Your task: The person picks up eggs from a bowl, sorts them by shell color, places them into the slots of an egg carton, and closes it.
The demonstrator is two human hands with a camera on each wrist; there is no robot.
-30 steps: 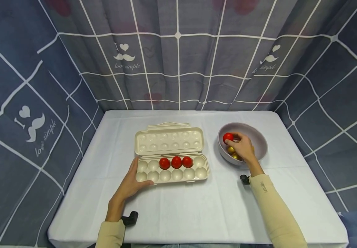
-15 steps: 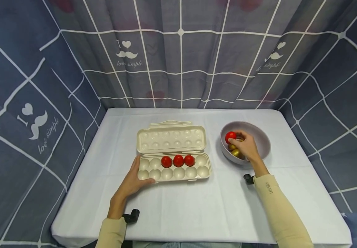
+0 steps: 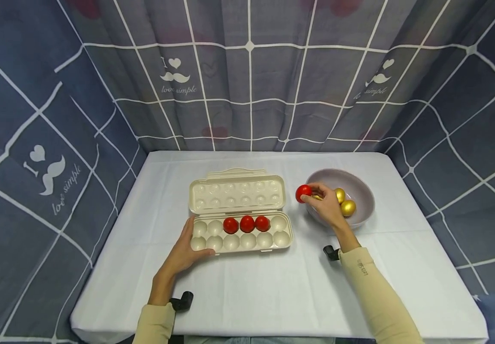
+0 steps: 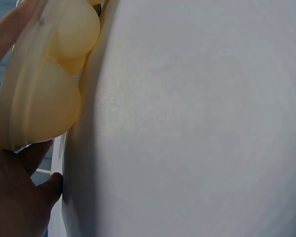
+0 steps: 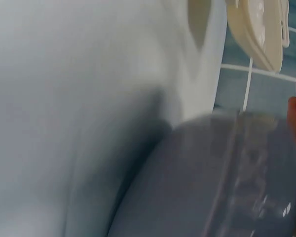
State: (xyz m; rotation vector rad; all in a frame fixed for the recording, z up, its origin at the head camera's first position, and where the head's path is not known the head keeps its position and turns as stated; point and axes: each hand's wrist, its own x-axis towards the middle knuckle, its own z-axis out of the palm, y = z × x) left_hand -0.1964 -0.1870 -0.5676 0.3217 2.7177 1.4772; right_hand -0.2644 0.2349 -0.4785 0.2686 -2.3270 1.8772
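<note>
A cream egg carton (image 3: 239, 242) lies with its lid folded back. Three red eggs (image 3: 247, 224) sit side by side in its back row. My left hand (image 3: 182, 253) holds the carton's left end, thumb at the front edge and fingers at the side; the left wrist view shows the carton's rounded cups (image 4: 52, 103) from below. Between thumb and fingertips my right hand (image 3: 326, 205) pinches another red egg (image 3: 303, 193), just over the left rim of a grey-mauve bowl (image 3: 361, 198). Several gold eggs (image 3: 348, 208) lie in that bowl, partly hidden by the hand.
A white cloth covers the table (image 3: 247, 291). Grey-blue curtains (image 3: 225, 71) with white lines hang behind it and at both sides. In the right wrist view the bowl's outer wall (image 5: 187, 182) fills the lower part.
My right hand has brought the red egg leftward from inside the bowl to just past its left rim, uncovering gold eggs. The left hand stays on the carton.
</note>
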